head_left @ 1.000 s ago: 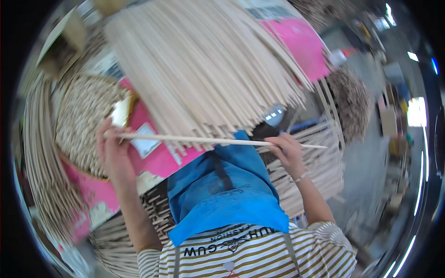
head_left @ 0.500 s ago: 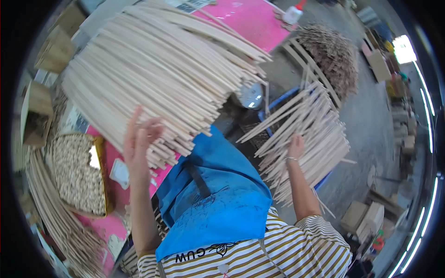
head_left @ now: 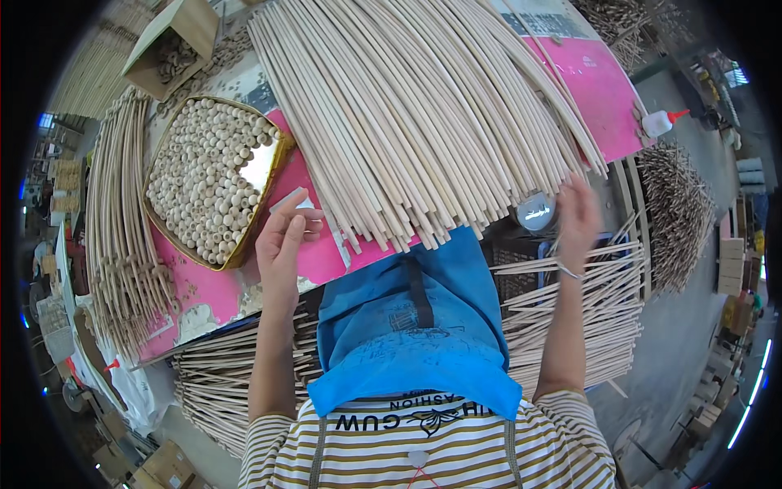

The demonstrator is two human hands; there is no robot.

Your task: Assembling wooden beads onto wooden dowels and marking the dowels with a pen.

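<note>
Ending between the loosely curled left hand (head_left: 282, 238) and blurred right hand (head_left: 579, 218) — grip unclear — are wooden sticks (head_left: 415, 114).

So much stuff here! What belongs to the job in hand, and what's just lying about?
Likely in the job:
long pale rods, near the left hand and right hand
lower rod pile by the right forearm
perhaps the wooden beads

Apparently just lying about:
red-tipped bottle
brownish stick heap
cardboard box

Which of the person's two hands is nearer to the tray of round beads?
The left hand, just right of the bead tray; the right hand is farther, near the lower right corner of the wide stick pile.
</note>
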